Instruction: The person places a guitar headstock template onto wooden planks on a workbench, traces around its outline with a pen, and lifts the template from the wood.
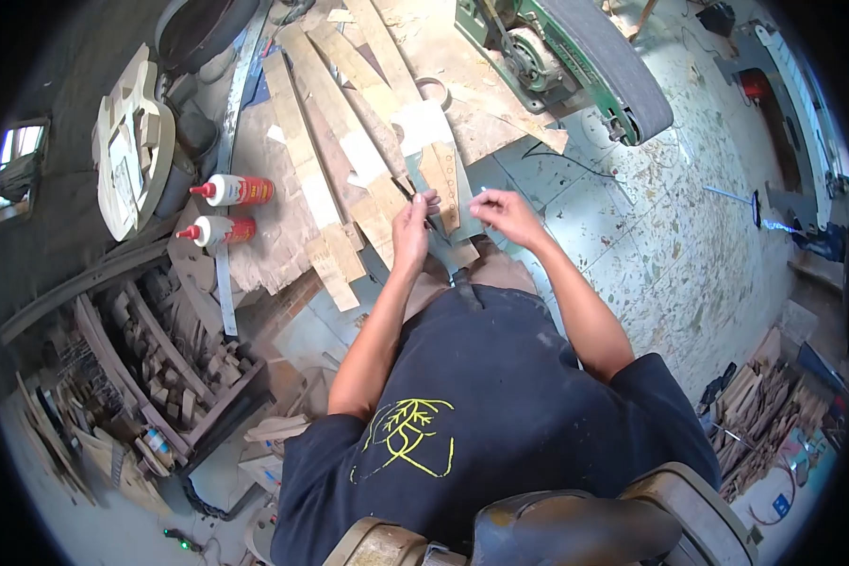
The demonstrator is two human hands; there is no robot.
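Bright light washes the floor (646, 222) pale — the wall (61, 90) at left dim, edges bowing into blackness.

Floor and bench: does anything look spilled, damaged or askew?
The floor right of the bench looks odd: its pale surface is blotched dark; stains or wear, I can't tell. On the bench, wood strips lie askew, some ends jutting past the edge.

Bare left hand (412, 231): fingers curled at a slim dark item (404, 190) (too small to identify).
Bare right hand (507, 219): fingers bent, just beside a flat tan wooden piece with a row of holes (439, 181).
Long pale wooden strips (300, 134): laid over the brown wooden bench (278, 255).
Two white plastic bottles with red nozzles (240, 190): left of the strips.
Green metal machine with a grey belt (623, 66): beyond the right hand.
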